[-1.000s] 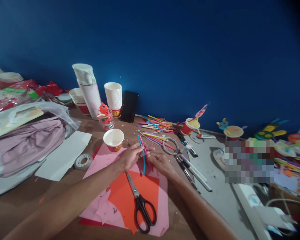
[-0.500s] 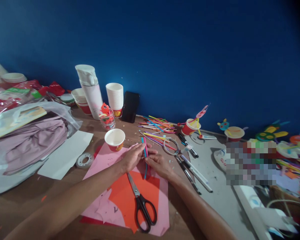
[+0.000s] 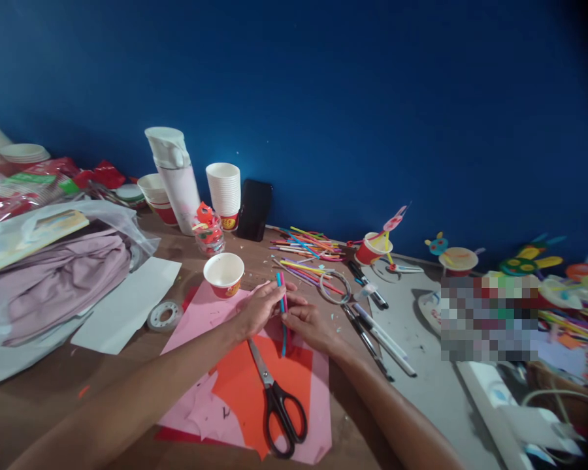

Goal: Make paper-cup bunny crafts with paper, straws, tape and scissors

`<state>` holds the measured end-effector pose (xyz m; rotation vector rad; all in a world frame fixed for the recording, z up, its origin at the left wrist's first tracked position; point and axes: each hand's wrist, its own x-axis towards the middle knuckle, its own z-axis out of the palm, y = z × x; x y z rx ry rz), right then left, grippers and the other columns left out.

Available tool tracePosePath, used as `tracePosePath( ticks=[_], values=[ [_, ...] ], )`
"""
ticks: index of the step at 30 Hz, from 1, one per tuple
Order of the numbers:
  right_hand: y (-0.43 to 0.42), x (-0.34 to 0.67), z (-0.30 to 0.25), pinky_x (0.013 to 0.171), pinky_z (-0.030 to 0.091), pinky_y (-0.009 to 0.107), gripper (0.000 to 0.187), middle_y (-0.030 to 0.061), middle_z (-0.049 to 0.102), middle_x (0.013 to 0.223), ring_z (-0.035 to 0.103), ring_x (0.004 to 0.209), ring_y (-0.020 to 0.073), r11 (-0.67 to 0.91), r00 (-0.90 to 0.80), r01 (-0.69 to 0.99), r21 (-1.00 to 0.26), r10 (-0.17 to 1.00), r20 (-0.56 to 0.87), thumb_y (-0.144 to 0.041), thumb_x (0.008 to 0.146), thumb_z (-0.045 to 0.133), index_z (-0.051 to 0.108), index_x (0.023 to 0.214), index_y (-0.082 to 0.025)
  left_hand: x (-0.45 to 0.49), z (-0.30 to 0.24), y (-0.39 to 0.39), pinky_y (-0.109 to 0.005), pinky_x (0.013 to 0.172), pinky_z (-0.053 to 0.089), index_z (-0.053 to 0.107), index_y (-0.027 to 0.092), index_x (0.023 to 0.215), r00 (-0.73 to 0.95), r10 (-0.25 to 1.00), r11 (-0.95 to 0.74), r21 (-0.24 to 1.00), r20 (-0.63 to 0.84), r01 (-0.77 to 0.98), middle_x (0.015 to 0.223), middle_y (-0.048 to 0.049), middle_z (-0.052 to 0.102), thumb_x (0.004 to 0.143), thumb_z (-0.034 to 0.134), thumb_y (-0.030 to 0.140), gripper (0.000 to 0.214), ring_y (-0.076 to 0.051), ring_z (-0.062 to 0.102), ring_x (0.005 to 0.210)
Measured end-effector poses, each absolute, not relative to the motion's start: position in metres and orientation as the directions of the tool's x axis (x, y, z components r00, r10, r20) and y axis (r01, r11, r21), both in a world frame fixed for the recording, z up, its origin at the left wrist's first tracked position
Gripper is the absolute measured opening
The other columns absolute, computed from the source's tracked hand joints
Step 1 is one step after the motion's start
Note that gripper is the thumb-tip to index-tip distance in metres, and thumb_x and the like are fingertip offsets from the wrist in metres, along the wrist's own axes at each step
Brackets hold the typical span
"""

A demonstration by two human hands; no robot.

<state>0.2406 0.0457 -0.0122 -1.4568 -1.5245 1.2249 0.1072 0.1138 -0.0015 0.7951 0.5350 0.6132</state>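
My left hand (image 3: pixel 259 307) and my right hand (image 3: pixel 310 324) meet over the pink paper (image 3: pixel 318 385), both pinching a blue straw and a pink straw (image 3: pixel 283 297) held side by side, nearly upright. The straws' lower ends reach the orange paper (image 3: pixel 240 385). Black-handled scissors (image 3: pixel 276 397) lie on the orange paper just below my hands. A red-and-white paper cup (image 3: pixel 224 274) stands left of my left hand.
A pile of coloured straws (image 3: pixel 306 251), a tape ring (image 3: pixel 335 286) and pens (image 3: pixel 382 336) lie to the right. A tape roll (image 3: pixel 163 315), white sheet (image 3: pixel 127 303), stacked cups (image 3: pixel 224 192), phone (image 3: pixel 253 210), white bottle (image 3: pixel 176 176) and plastic bag with cloth (image 3: pixel 49 274) sit left. Paper crafts line the right wall.
The two straws have been brought closer together and more upright. My right hand has shifted slightly left toward my left hand.
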Motion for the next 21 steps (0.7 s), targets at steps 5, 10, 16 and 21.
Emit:
tracePosePath(
  ticks=[5,10,16,21],
  values=[
    [0.046,0.239,-0.010,0.043,0.021,0.022,0.043,-0.0052,0.031,0.049,0.028,0.045,0.0072,-0.051,-0.142,0.333,-0.941,0.984,-0.103,-0.044,0.082,0.046,0.034,0.049,-0.019,0.107,0.000,0.113,-0.024,0.059,0.045,0.057,0.015,0.084,0.688,0.685,0.569,0.766,-0.240,-0.300,0.084,-0.0114,0.071,0.079,0.058,0.027,0.014,-0.020,0.065,0.076],
    [0.047,0.237,-0.012,0.042,0.021,0.020,0.046,-0.0054,0.030,0.050,0.026,0.046,0.0064,-0.037,-0.149,0.333,-0.942,0.985,-0.092,-0.051,0.083,0.043,0.034,0.050,-0.019,0.108,-0.005,0.118,-0.028,0.067,0.049,0.056,0.014,0.080,0.683,0.673,0.660,0.649,-0.285,-0.380,0.083,-0.0104,0.070,0.081,0.054,0.018,0.004,-0.021,0.066,0.080],
    [0.047,0.241,-0.012,0.044,0.029,0.019,0.052,-0.0037,0.041,0.051,0.036,0.047,0.0066,-0.018,-0.131,0.382,-0.924,0.989,-0.073,-0.055,0.086,0.035,0.045,0.053,-0.015,0.107,-0.013,0.128,-0.029,0.066,0.050,0.055,0.014,0.077,0.661,0.649,0.742,0.505,-0.377,-0.441,0.067,-0.0052,0.067,0.086,0.045,0.014,0.013,-0.017,0.066,0.065],
    [0.054,0.255,-0.005,0.044,0.036,0.019,0.050,0.0000,0.058,0.057,0.049,0.046,0.0093,-0.033,-0.031,0.551,-0.834,0.998,-0.060,-0.049,0.089,0.031,0.062,0.070,-0.014,0.106,-0.010,0.129,-0.034,0.075,0.049,0.056,0.013,0.073,0.697,0.634,0.750,0.489,-0.335,-0.446,0.065,-0.0058,0.065,0.084,0.047,0.012,0.014,-0.019,0.066,0.071]
  ],
)
